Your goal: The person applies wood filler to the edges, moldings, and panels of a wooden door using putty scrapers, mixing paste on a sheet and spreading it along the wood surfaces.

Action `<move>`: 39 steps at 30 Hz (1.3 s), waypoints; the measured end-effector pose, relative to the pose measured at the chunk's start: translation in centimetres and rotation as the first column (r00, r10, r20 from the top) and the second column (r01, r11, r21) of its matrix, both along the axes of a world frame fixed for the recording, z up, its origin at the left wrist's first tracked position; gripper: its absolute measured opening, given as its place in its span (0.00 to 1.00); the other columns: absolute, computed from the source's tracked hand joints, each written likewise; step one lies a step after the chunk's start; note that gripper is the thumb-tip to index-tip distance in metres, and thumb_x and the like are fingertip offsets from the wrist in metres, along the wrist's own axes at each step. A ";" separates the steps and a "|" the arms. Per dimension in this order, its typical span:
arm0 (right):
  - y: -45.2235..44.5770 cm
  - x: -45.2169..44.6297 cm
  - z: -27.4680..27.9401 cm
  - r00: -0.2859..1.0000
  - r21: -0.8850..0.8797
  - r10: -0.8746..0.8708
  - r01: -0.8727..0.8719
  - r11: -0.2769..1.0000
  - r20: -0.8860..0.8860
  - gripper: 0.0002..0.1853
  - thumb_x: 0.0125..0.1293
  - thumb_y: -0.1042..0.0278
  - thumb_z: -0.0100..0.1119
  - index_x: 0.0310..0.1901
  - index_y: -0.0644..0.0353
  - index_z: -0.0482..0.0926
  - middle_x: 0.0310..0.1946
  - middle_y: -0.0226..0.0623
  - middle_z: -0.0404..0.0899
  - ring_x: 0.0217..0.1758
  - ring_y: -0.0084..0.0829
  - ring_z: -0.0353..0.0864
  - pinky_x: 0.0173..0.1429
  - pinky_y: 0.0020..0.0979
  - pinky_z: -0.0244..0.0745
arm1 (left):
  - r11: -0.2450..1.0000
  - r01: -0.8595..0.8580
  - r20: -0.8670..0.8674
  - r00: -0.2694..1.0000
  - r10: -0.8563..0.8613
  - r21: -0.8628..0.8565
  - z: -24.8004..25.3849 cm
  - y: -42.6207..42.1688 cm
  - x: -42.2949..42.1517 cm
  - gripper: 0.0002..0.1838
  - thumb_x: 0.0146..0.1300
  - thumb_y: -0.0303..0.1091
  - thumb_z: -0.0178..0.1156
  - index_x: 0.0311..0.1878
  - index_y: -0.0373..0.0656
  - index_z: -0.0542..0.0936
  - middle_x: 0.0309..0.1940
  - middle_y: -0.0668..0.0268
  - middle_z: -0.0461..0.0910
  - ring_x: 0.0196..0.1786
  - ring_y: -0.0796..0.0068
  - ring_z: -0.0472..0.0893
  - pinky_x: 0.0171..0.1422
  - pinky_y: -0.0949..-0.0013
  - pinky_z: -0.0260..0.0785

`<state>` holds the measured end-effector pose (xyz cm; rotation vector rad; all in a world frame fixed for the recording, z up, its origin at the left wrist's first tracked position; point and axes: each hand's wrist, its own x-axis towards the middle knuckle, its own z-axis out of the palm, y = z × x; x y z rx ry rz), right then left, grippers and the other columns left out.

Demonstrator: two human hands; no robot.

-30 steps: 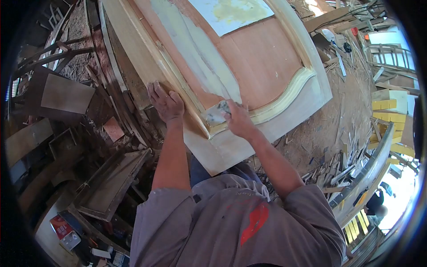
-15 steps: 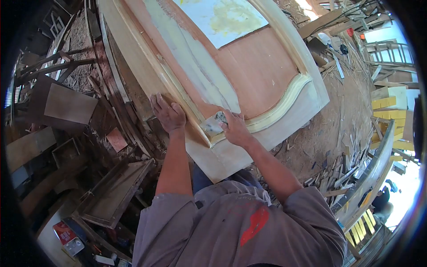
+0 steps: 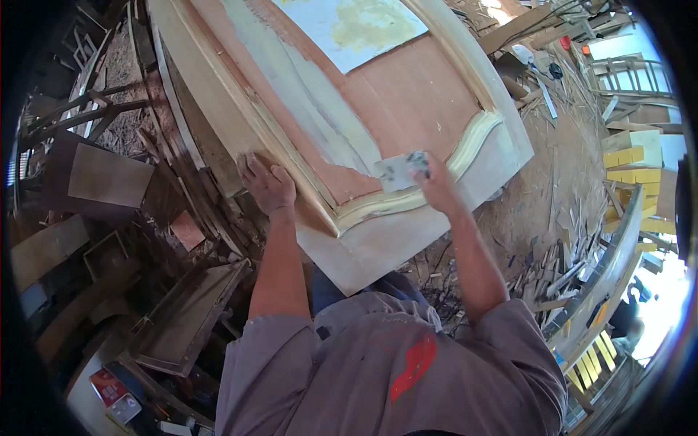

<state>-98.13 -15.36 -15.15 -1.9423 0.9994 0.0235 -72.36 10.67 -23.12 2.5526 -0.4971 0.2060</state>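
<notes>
A wooden door panel [image 3: 407,102] with raised moulding lies in front of me, its corner close to my waist. My left hand [image 3: 267,185] rests on the panel's left frame beside the moulding, fingers stretched out, holding nothing. In my right hand [image 3: 438,187] is a putty scraper [image 3: 398,173], a flat pale blade with dark smears. It is over the lower part of the panel, near the curved moulding [image 3: 476,142]; whether it touches cannot be made out. A wide streak of pale yellow putty [image 3: 313,109] runs along the reddish panel. The stained white sheet [image 3: 356,33] lies farther up.
Wood scraps [image 3: 552,269] litter the dirt floor to the right. Along the left stand long timbers [image 3: 178,145] and an old wooden frame [image 3: 193,316]. A red can [image 3: 109,387] sits at lower left. Yellow slats [image 3: 632,174] and a long board [image 3: 611,269] are at far right.
My right hand has moved right with the scraper, away from the lower left moulding corner. A bare reddish strip now shows there. My left hand stays on the frame.
</notes>
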 end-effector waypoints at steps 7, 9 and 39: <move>-0.5 -3.6 0.9 0.988 -0.062 -0.049 0.041 0.997 -0.145 0.16 0.74 0.68 0.63 0.60 0.62 0.76 0.49 0.56 0.85 0.57 0.57 0.82 0.64 0.51 0.74 | 1.000 0.009 0.011 1.000 -0.009 0.015 -0.6 0.2 -0.1 0.36 0.64 0.35 0.53 0.75 0.31 0.65 0.79 0.37 0.60 0.83 0.38 0.59 0.87 0.41 0.54; -0.4 -3.6 0.7 0.985 -0.051 -0.061 0.053 0.997 -0.160 0.16 0.75 0.68 0.63 0.60 0.61 0.76 0.50 0.57 0.85 0.59 0.59 0.80 0.67 0.54 0.70 | 0.999 0.003 0.005 1.000 -0.003 0.034 -0.8 0.2 0.0 0.36 0.64 0.35 0.53 0.76 0.32 0.65 0.79 0.37 0.60 0.83 0.38 0.59 0.87 0.41 0.54; -1.9 -3.1 0.2 0.972 -0.153 0.156 -0.184 0.971 -0.177 0.23 0.76 0.65 0.63 0.68 0.62 0.73 0.53 0.59 0.85 0.62 0.63 0.78 0.69 0.52 0.69 | 0.998 -0.005 -0.013 1.000 0.006 0.058 -1.1 0.3 -0.3 0.35 0.67 0.35 0.52 0.77 0.33 0.64 0.79 0.38 0.59 0.84 0.40 0.58 0.89 0.42 0.52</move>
